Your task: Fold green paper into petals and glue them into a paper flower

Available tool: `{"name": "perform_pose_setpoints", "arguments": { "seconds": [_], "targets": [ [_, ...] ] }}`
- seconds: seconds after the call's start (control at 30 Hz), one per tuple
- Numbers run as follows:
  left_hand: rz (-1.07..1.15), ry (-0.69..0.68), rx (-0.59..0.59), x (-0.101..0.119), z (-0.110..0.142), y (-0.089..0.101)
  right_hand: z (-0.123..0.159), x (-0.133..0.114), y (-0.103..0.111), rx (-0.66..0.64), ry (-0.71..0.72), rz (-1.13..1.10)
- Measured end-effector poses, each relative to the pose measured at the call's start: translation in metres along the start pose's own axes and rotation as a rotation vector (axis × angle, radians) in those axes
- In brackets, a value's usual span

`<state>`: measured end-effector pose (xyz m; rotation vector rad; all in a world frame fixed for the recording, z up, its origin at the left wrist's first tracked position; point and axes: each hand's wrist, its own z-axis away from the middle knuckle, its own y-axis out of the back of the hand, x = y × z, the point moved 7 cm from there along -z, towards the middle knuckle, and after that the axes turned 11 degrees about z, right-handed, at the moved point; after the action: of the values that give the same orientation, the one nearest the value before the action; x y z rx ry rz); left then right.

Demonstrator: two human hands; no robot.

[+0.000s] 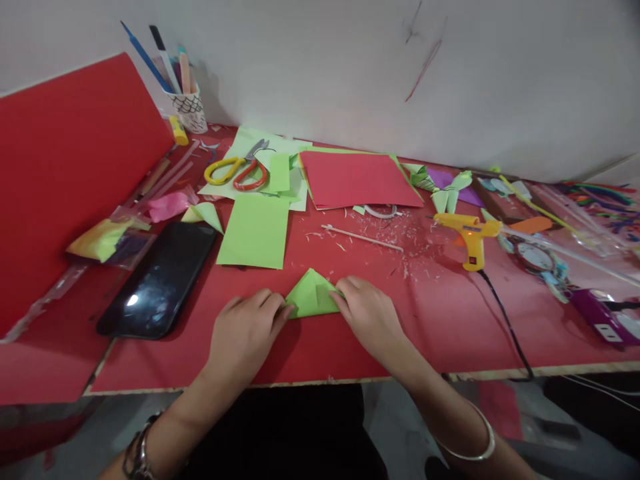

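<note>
A small sheet of green paper (pixel 313 295), folded into a triangle with its tip pointing away from me, lies near the front of the red table (pixel 320 347). My left hand (pixel 249 328) pinches its left corner between thumb and fingers. At the right corner, my right hand (pixel 369 313) grips the paper the same way. Just beyond the left hand is a flat green paper piece (pixel 254 230). A thin stick (pixel 363 238) lies past the folded paper among small white shavings.
To the left are a black phone (pixel 160 280) and a large red board (pixel 75 160). Scissors (pixel 237 167) and red sheets (pixel 357 179) lie behind. A yellow glue gun (pixel 470 237) with its cord, a purple power strip (pixel 605 317) and a pen cup (pixel 189 110) stand around.
</note>
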<state>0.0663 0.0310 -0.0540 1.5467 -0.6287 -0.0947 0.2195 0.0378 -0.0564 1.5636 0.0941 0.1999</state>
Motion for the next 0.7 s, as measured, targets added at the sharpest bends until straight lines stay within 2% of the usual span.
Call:
{"name": "perform_pose_setpoints", "arguments": {
  "seconds": [0.23,0.47,0.6,0.7],
  "targets": [
    [-0.066,0.029,0.000,0.000,-0.002,-0.001,-0.011,0.002,0.001,-0.106,-0.012,-0.017],
    [0.000,0.018,-0.066,-0.004,-0.004,-0.005,-0.010,0.001,0.001,-0.137,-0.037,0.005],
    [0.011,-0.158,-0.057,-0.005,-0.008,0.000,-0.009,0.000,-0.001,-0.148,-0.032,0.015],
    [-0.012,-0.369,-0.162,-0.003,-0.012,-0.002,-0.009,0.001,-0.002,-0.147,-0.031,0.034]
  ]
}}
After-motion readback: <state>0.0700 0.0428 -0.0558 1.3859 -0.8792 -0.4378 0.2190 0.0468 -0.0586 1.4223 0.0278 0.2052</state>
